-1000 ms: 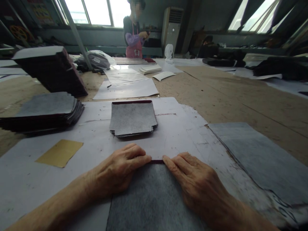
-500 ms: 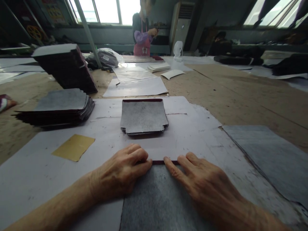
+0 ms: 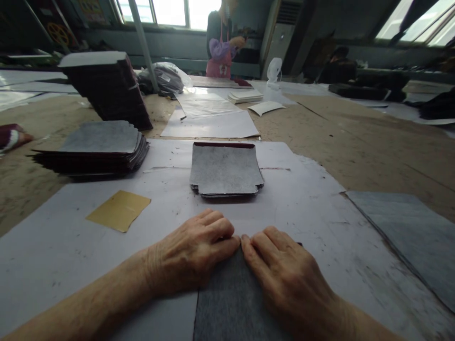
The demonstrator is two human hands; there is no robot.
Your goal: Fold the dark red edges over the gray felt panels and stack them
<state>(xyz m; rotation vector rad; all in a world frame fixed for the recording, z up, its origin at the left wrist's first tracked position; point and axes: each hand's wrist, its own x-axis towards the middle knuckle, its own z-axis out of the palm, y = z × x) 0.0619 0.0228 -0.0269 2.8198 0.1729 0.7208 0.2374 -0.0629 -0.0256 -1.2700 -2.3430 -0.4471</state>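
A grey-backed fabric sheet (image 3: 231, 298) lies under both my hands and runs off the bottom of the view. At its far edge, my left hand (image 3: 199, 248) is closed, thumb and curled fingers pinching the edge. My right hand (image 3: 284, 270) meets it there, fingers together and pressing on the same edge, thumb close to the left thumb. Most of the edge is hidden by the fingers; a dark bit shows beyond the right knuckles. Just past my hands sits a small stack of grey-backed pieces (image 3: 225, 168) with notched corners and a dark red folded strip along the top.
White paper (image 3: 170, 189) covers the work surface, with a tan square (image 3: 119, 210) on the left. Behind it stand a low stack (image 3: 95, 147) and a tall leaning stack (image 3: 106, 90). Grey sheets (image 3: 408, 232) lie at right. A person in a pink apron (image 3: 218, 66) stands across the table.
My right hand has slid left along the sheet's edge until its fingertips meet my left hand's. The dark red strip between them is now covered. The whole view has shifted slightly.
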